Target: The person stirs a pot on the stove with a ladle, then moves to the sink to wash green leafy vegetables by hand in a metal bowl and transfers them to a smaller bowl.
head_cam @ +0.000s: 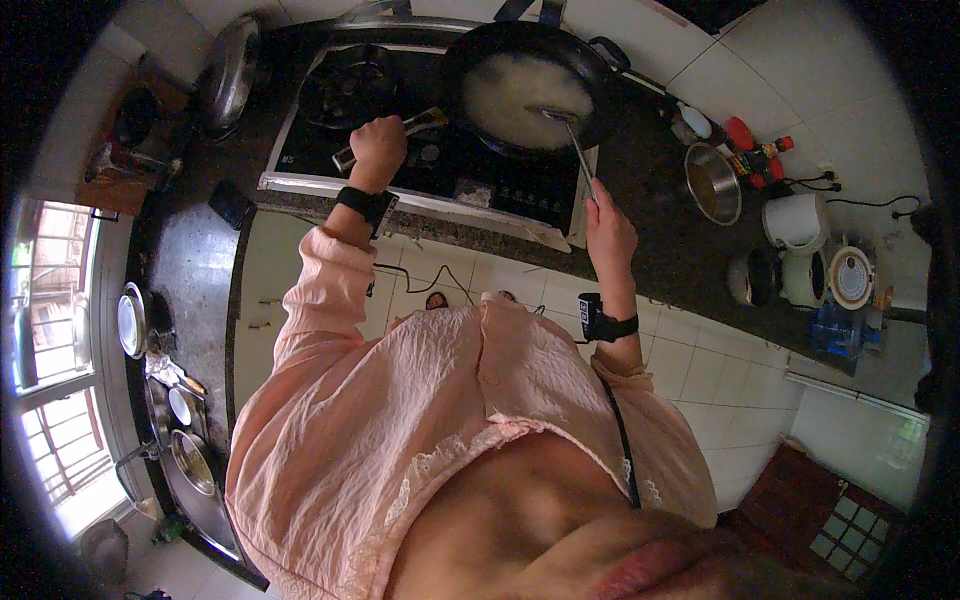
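A black wok (456, 75) sits on the right side of a black glass gas hob (450, 169), with cloudy, pale liquid (510, 86) inside. My left hand (379, 150) is closed around a handle (425, 121) that runs toward the wok's left side. Between the fingers of my right hand (611, 232) is the thin shaft of a metal cooking utensil (582, 154). Its head rests in the liquid near the wok's right side, partly submerged, so its exact shape is unclear.
Left of the wok is a bare burner (349, 86); a metal lid (231, 75) leans beyond it. Along the right counter stand a steel bowl (688, 180), several condiment bottles (761, 161) and a white appliance (795, 221). A sink (206, 517) lies at lower left.
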Demonstrator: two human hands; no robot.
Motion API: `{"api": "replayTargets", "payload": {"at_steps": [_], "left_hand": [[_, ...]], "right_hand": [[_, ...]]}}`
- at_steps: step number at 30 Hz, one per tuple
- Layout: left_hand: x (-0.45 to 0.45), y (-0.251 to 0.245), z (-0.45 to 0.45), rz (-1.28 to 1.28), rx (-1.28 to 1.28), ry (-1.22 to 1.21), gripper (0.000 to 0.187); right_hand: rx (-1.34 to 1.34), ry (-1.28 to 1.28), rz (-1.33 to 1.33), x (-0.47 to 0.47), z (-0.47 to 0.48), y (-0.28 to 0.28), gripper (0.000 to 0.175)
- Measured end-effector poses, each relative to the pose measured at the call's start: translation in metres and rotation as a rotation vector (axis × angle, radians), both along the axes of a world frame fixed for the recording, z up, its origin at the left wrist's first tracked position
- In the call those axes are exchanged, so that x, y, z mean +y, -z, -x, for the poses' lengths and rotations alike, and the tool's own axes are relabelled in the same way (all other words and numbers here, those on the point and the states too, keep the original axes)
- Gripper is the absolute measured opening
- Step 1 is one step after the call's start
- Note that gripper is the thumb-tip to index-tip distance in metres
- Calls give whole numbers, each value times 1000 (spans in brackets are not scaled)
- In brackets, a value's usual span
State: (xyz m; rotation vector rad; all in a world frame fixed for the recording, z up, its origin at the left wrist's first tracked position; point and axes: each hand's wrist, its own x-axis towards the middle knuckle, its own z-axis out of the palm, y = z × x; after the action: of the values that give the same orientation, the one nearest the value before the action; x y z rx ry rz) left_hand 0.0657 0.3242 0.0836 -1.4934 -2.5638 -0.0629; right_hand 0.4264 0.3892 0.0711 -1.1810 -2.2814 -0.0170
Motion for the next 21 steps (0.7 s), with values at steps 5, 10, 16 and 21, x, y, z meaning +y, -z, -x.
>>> {"api": "replayTargets", "payload": {"at_steps": [5,10,16,21], "left_hand": [[-1,2,-1,-76,39,13,11],[-2,2,-2,-77,45,15,11],[-2,1,-3,-62,38,7,11],[-2,1,-3,-68,53,10,10]], "right_hand": [[-6,5,4,0,0,0,34],[-18,7,37,-2,1,-3,34],[-53,29,52,-2,1,-3,34],[-45,29,26,-2,1,-4,34]]}}
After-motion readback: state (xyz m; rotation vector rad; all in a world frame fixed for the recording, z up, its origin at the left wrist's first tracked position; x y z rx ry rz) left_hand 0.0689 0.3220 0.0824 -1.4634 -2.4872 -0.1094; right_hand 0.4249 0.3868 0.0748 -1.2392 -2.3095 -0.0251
